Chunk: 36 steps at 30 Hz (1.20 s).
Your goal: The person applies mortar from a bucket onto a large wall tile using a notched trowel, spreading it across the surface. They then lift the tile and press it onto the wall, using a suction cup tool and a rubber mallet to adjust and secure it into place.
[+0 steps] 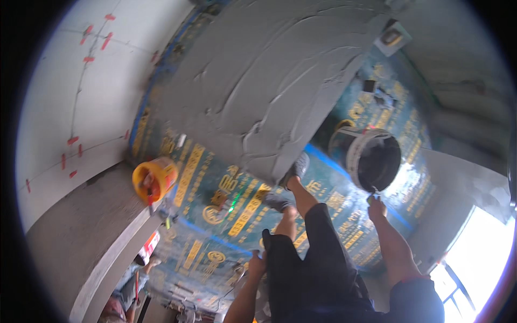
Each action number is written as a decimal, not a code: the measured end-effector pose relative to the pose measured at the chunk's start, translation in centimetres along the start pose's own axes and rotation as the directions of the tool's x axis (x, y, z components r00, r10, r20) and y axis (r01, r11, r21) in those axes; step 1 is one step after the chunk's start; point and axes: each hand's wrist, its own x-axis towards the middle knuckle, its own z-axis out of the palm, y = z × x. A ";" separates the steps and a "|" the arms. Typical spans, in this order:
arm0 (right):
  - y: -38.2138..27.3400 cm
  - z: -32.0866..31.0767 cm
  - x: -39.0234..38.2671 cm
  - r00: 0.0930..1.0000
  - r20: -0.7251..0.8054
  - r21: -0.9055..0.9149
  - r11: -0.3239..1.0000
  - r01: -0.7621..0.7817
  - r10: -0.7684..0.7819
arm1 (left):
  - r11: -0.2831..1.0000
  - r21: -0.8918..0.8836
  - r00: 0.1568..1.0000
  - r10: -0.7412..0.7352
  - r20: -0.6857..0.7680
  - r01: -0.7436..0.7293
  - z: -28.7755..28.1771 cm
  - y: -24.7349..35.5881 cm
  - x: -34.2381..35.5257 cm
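Green printed floor (183, 242), bucket (354, 156) just beyond right hand (378, 208)

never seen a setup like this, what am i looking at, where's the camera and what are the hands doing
There is no robot here, just a person's bare left hand and right hand. The single picture comes from a wide fisheye camera on their head, looking down, so straight edges bend. A green sheet with yellow print covers the floor, and a ridged grey layer is spread over part of it. The right hand is at the edge of a large bucket; its exact grip is unclear. The left seems to hold something dark, too blurred to name. A yellow bucket stands at left.
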 end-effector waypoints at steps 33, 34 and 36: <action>-39.5 -0.2 -0.2 0.966 0.253 0.922 -0.314 -0.226 0.048 | 0.882 0.398 0.643 0.461 -0.612 -0.254 -50.9 13.7 25.8; -37.9 4.7 1.6 0.972 0.218 0.832 -0.538 -0.138 0.088 | 0.821 0.395 0.599 0.571 -0.561 -0.412 -49.6 17.1 29.2; -46.0 1.8 -1.2 0.871 0.137 0.964 -0.266 -0.008 0.472 | 0.828 0.400 0.666 0.556 -0.497 -0.392 -55.5 17.5 31.5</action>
